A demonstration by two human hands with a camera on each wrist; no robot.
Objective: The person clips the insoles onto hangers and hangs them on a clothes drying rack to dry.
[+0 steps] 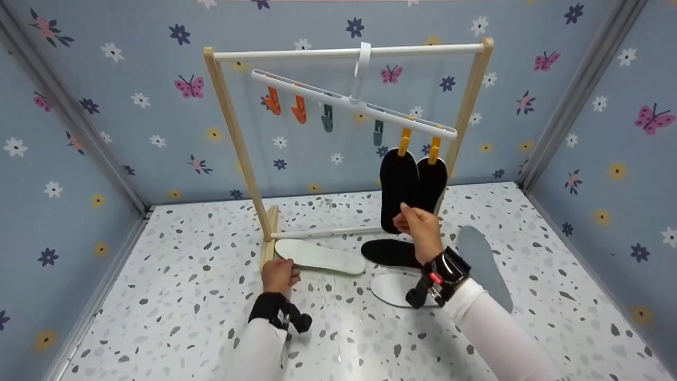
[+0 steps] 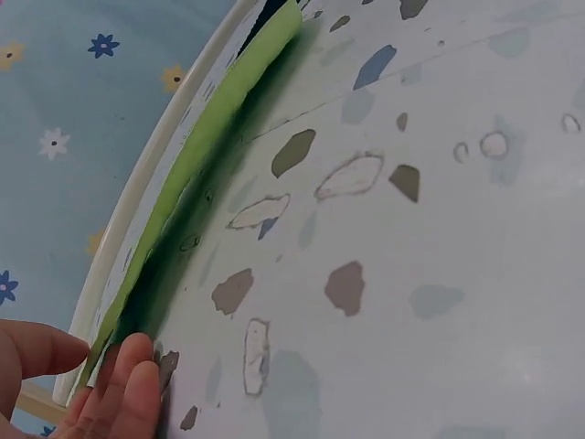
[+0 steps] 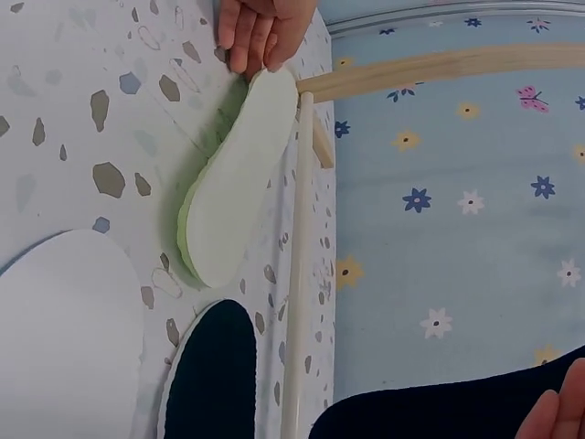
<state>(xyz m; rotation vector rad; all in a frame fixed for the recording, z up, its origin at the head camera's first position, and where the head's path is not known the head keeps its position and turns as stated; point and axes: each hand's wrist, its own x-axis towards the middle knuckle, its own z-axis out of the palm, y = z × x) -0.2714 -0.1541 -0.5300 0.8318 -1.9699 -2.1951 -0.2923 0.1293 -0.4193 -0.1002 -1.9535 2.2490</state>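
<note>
Pale green along its edge, the light insole (image 1: 322, 257) has its left end pinched in the grip of the left hand (image 1: 279, 275), thumb on one side and fingers on the other. It lies at the front of the rack (image 1: 235, 137), alongside the lower bar (image 1: 328, 232); whether its whole underside touches the surface (image 1: 174, 296) I cannot tell. The right hand (image 1: 421, 231) is up at the lower part of the front hanging insole (image 1: 394, 182), thumb and forefinger close together; whether that grip pinches the edge or only sits before it, I cannot tell.

Behind that black insole hangs a second one (image 1: 432, 182), partly covered. Yellow clips (image 1: 404, 142) hold both by their tops from the white hanger (image 1: 312, 94), hooked over the top bar (image 1: 296, 54) and slanting in the head view. Orange clips (image 1: 299, 109) and dark green clips (image 1: 327, 119) dangle along the rest. Below the right hand lie a flat black insole (image 1: 387, 253), a white insole (image 1: 387, 290) and, to the right, a grey insole (image 1: 482, 259).
</note>
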